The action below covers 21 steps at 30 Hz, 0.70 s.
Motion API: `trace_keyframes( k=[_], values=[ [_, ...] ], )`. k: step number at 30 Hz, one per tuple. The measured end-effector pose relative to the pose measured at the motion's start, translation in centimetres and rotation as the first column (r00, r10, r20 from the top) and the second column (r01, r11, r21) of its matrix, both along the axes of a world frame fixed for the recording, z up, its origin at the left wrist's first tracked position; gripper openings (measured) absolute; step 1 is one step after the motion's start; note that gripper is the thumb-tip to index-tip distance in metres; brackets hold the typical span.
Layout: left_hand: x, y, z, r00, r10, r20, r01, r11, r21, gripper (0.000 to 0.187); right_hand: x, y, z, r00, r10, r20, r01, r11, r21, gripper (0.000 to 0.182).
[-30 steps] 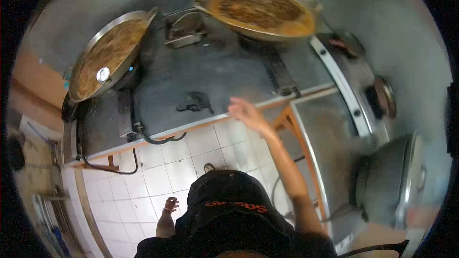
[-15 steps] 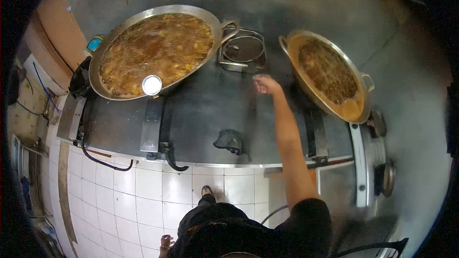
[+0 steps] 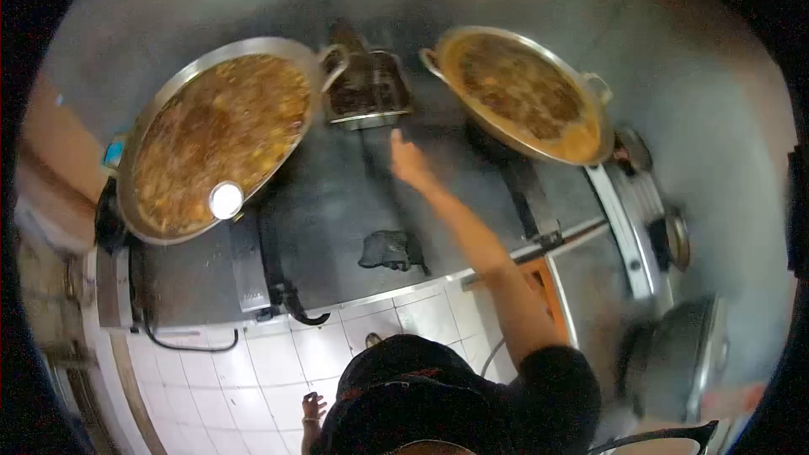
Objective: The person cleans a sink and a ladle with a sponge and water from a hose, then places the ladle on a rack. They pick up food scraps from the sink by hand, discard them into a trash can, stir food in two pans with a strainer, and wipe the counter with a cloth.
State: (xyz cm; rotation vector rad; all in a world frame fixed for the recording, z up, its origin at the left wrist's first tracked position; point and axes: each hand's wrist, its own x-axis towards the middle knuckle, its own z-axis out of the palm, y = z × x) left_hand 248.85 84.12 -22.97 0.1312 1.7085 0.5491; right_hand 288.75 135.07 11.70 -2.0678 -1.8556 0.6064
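My right hand (image 3: pixel 410 160) reaches over the steel counter, just short of the near rim of a rectangular metal tray (image 3: pixel 371 121) holding dark liquid. Its index finger points toward the tray, and I see nothing in the blurred fingers. A smeared brownish shape (image 3: pixel 347 38) shows at the tray's far side; its kind cannot be made out. Left of the tray stands a big two-handled wok (image 3: pixel 181 80) full of bubbling brown food. A second wok (image 3: pixel 594 109) with brown bubbling liquid stands to the right. Low beside my body, my left hand (image 3: pixel 313 407) hangs with its fingers apart, holding nothing.
A dark crumpled cloth (image 3: pixel 392 250) lies near the front of the counter (image 3: pixel 337 202). A white round object (image 3: pixel 226 200) sits at the left wok's near rim. Black hoses (image 3: pixel 190 345) run along the front edge. A large lidded pot (image 3: pixel 674 358) stands at right.
The view has shifted, moving the woks and tray leftward. A round-rimmed object seen in the tray before no longer shows there; a blurred shape appears beyond. My right index finger is now more extended.
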Motion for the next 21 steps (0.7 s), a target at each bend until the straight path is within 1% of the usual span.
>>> trace_keyframes(
  k=[1,2,3,4,5,6,8,9,10,11,12,13,14,15,16,17,18,19,20,21],
  values=[
    [-0.2,0.7,-0.1,0.999,-0.032,0.025,0.032,0.999,0.017,0.03,-0.2,-0.7,0.0,0.98,0.093,0.177,-0.111,0.989,0.093,0.05],
    [-0.4,1.3,-0.9,0.998,-0.051,0.036,0.049,0.998,0.033,0.031,-0.5,-1.3,0.9,0.984,0.097,0.147,-0.112,0.989,0.096,0.056],
    [-0.5,2.0,-1.5,0.997,-0.061,0.047,0.059,0.997,0.047,0.031,-1.0,-1.9,1.8,0.994,0.045,0.104,-0.056,0.994,0.098,0.055],
    [-0.3,2.6,-0.7,0.992,-0.12,0.042,0.117,0.991,0.067,0.031,-1.1,-3.0,3.6,0.994,0.075,0.077,-0.086,0.985,0.153,0.05],
    [-0.1,3.5,-0.2,0.989,-0.144,0.04,0.141,0.988,0.066,0.031,-0.6,-2.8,4.1,0.995,0.078,0.054,-0.09,0.961,0.263,0.044],
    [0.3,4.3,0.3,0.988,-0.153,0.029,0.151,0.986,0.065,0.031,-0.2,-3.8,6.2,0.994,0.104,0.023,-0.104,0.907,0.407,0.038],
    [1.4,5.6,1.2,0.986,-0.165,0.007,0.164,0.984,0.066,0.032,1.7,-4.2,10.3,0.993,0.114,-0.012,-0.095,0.88,0.465,0.031],
    [2.2,6.2,1.7,0.986,-0.166,-0.004,0.166,0.984,0.067,0.032,3.1,-4.4,12.6,0.997,0.066,-0.026,-0.048,0.893,0.447,0.023],
    [2.9,6.3,1.9,0.986,-0.164,-0.014,0.165,0.984,0.068,0.032,5.3,-5.0,14.8,0.993,0.109,-0.042,-0.07,0.844,0.532,0.02],
    [4.0,6.3,1.8,0.987,-0.159,-0.019,0.16,0.985,0.071,0.032,7.5,-6.3,17.9,0.995,0.095,-0.038,-0.071,0.905,0.42,0.019],
    [4.6,6.6,0.9,0.985,-0.169,-0.025,0.17,0.984,0.053,0.033,10.7,-6.1,18.5,0.995,0.103,0.007,-0.095,0.883,0.459,0.02],
    [5.6,6.3,0.4,0.991,-0.133,-0.005,0.133,0.987,0.095,0.033,13.8,-7.3,19.6,0.995,0.097,-0.01,-0.08,0.87,0.486,0.022],
    [6.7,6.1,-0.1,0.994,-0.106,-0.008,0.106,0.99,0.097,0.034,16.6,-9.6,21.6,0.997,0.076,0.013,-0.075,0.91,0.408,0.035],
    [8.4,5.6,-0.6,0.997,-0.076,-0.01,0.076,0.992,0.098,0.035,19.7,-10.9,22.7,0.997,0.05,0.062,-0.069,0.922,0.381,0.047],
    [10.1,4.7,-0.6,0.997,-0.073,0.008,0.072,0.993,0.096,0.039,23.5,-11.7,22.3,0.965,0.006,0.261,-0.136,0.866,0.482,0.052],
    [11.7,4.2,-0.6,0.997,-0.07,0.023,0.068,0.993,0.1,0.043,27.9,-12.7,21.7,0.951,0.083,0.299,-0.234,0.824,0.516,0.051],
    [13.2,3.2,-1.4,0.996,-0.06,0.063,0.055,0.996,0.074,0.05,29.2,-14.6,23.0,0.973,-0.02,0.23,-0.088,0.888,0.45,0.051],
    [14.7,2.2,-2.3,0.994,-0.049,0.101,0.044,0.998,0.051,0.057,31.9,-15.7,22.6,0.98,-0.032,0.199,-0.059,0.898,0.435,0.051],
    [15.8,-1.4,-0.1,0.91,-0.203,0.361,-0.04,0.824,0.564,0.073,34.6,-16.5,22.2,0.974,-0.03,0.223,-0.065,0.912,0.404,0.051],
    [17.4,-1.3,-0.3,0.906,-0.089,0.413,-0.046,0.951,0.306,0.08,36.3,-17.4,22.2,0.956,-0.102,0.275,-0.002,0.936,0.353,0.047]
  ],
)
